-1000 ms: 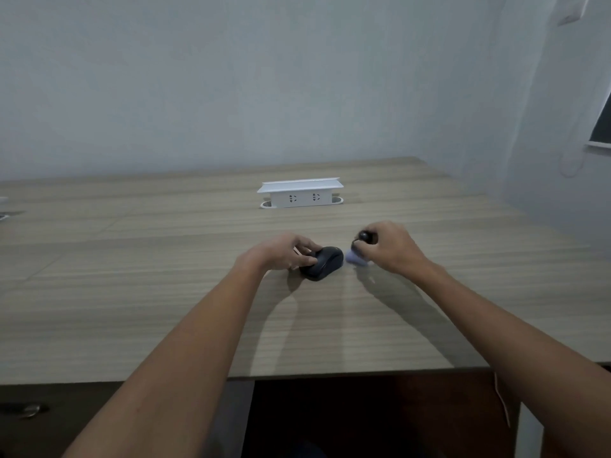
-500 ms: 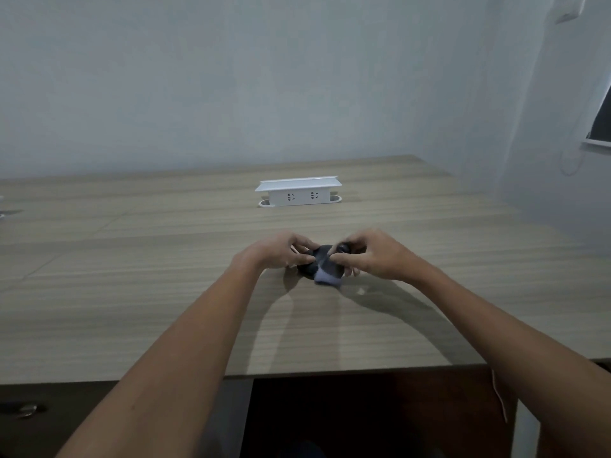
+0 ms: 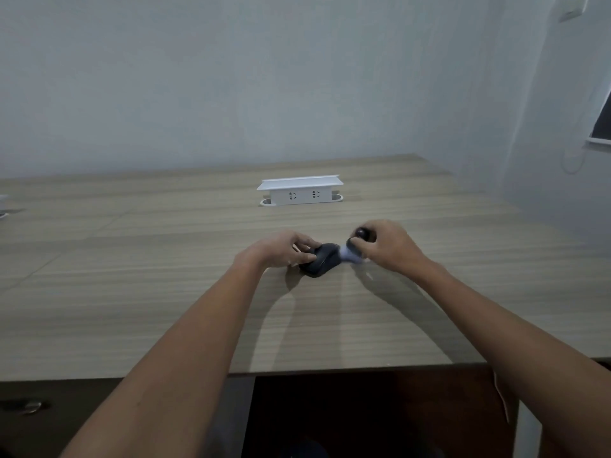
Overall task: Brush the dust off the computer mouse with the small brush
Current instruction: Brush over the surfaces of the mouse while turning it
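Note:
A dark computer mouse point(image 3: 323, 264) lies on the wooden table point(image 3: 165, 292) in the middle of the head view. My left hand point(image 3: 281, 252) grips its left side and holds it in place. My right hand point(image 3: 386, 246) is closed around a small brush point(image 3: 353, 249) with a dark rounded handle and pale bristles. The blurred bristles touch the mouse's far right end. Most of the brush handle is hidden inside my fingers.
A white raised socket box point(image 3: 300, 190) stands on the table behind the hands. A small pale object point(image 3: 2, 206) sits at the far left edge. The table's front edge point(image 3: 297, 370) runs below my forearms, and walls close off the back and right.
My right hand swept the brush left across the mouse half a second ago and has now drawn it back to the mouse's right end. My left hand has stayed on the mouse.

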The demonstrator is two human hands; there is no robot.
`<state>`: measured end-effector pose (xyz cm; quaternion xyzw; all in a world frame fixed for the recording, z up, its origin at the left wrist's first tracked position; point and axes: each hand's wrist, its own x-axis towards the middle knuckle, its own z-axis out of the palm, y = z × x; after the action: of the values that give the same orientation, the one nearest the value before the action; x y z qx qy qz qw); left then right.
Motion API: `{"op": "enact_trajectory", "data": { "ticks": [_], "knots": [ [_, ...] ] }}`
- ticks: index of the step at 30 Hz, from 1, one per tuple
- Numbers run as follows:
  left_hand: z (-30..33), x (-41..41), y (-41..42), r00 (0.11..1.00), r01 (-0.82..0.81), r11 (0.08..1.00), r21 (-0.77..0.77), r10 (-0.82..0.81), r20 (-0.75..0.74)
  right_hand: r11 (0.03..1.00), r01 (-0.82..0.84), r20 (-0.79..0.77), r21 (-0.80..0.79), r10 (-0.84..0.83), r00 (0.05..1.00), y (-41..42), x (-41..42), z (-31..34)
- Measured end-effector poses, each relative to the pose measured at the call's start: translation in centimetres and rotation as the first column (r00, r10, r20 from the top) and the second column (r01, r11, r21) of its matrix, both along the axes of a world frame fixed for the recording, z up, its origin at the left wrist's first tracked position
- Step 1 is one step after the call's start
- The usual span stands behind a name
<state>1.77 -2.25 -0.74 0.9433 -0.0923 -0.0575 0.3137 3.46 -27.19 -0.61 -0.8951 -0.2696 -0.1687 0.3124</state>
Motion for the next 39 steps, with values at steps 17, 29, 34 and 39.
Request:
{"op": "enact_trajectory", "data": {
  "ticks": [17,29,34,39],
  "knots": [
    [1.3,-1.1,-0.8,1.0,0.014,0.992,0.122,-0.012,-0.012,0.995,0.048,-0.091,0.093,-0.04,0.995,1.3,-0.1,-0.3],
    [2.5,-1.4,-0.8,0.995,0.023,0.958,0.285,-0.048,0.082,0.99,0.017,-0.121,0.143,0.0,0.993,1.1,-0.4,1.1],
    [2.6,-0.8,-1.0,0.992,0.098,0.938,0.332,-0.118,0.039,0.963,-0.054,-0.186,0.264,0.106,0.977,-0.5,-2.3,1.2],
    [2.1,-0.7,-1.5,0.992,0.099,0.952,0.289,-0.118,0.046,0.979,0.033,-0.144,0.2,-0.004,0.99,-1.8,-2.1,0.2]
  ]
}}
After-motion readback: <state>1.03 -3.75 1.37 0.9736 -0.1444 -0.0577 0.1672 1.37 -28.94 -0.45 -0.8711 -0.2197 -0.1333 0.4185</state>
